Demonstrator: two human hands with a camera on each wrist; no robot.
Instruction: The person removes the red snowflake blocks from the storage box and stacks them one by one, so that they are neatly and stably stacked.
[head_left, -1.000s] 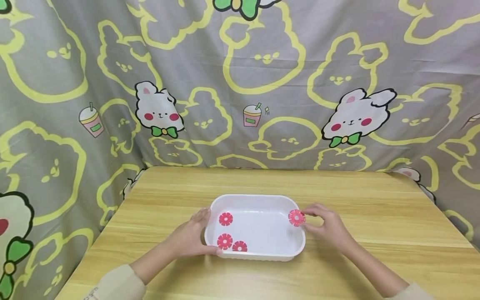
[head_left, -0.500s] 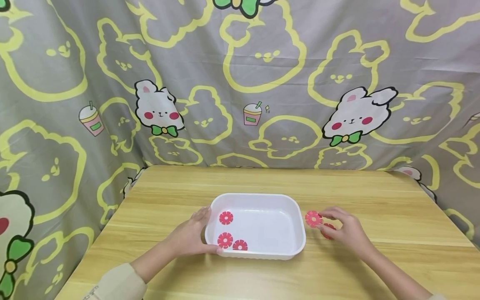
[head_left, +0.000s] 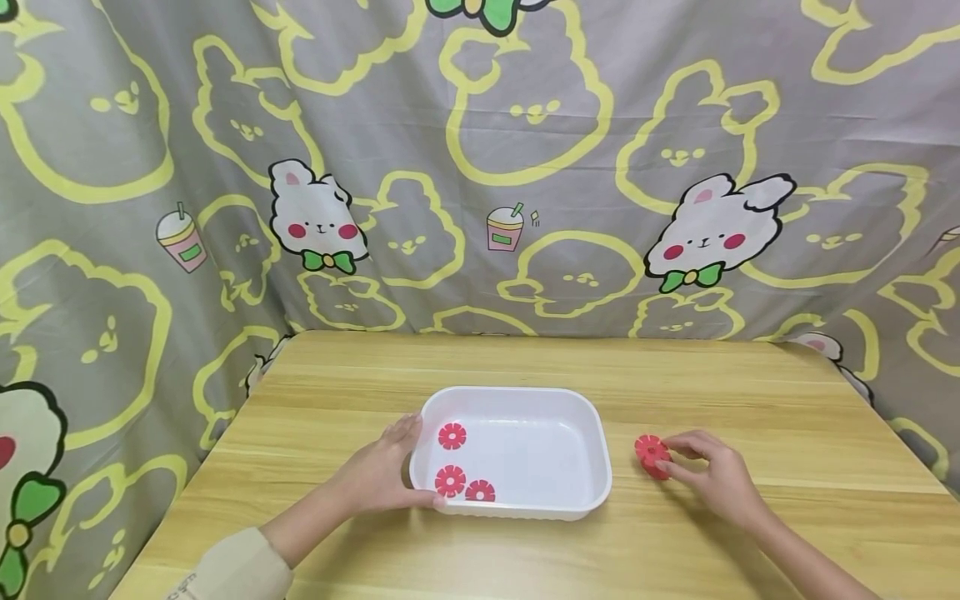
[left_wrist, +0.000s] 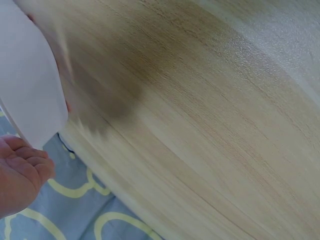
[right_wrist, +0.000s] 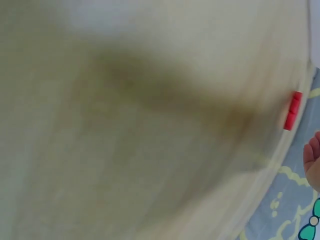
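Observation:
A white tray [head_left: 517, 450] holds three red flower-shaped discs, among them one disc [head_left: 452, 436] at its far left corner and a pair by the near left. My left hand [head_left: 382, 475] grips the tray's left end, thumb along the near rim and fingers round the far side. To the right of the tray, my right hand [head_left: 716, 479] pinches another red flower disc [head_left: 649, 448] between thumb and fingers. It overlaps a second red disc [head_left: 660, 472] below it on the wooden table [head_left: 525, 558]. The right wrist view shows red edges [right_wrist: 293, 111] of the discs near the table.
Behind the table hangs a grey curtain [head_left: 420, 125] printed with yellow outlines and white rabbits. Table surface runs on both sides of the tray, and its far edge [head_left: 487, 337] meets the curtain.
My right hand has carried the pinched disc from above the tray's right rim rightward and down, over the disc on the table. My left hand and the tray stay put.

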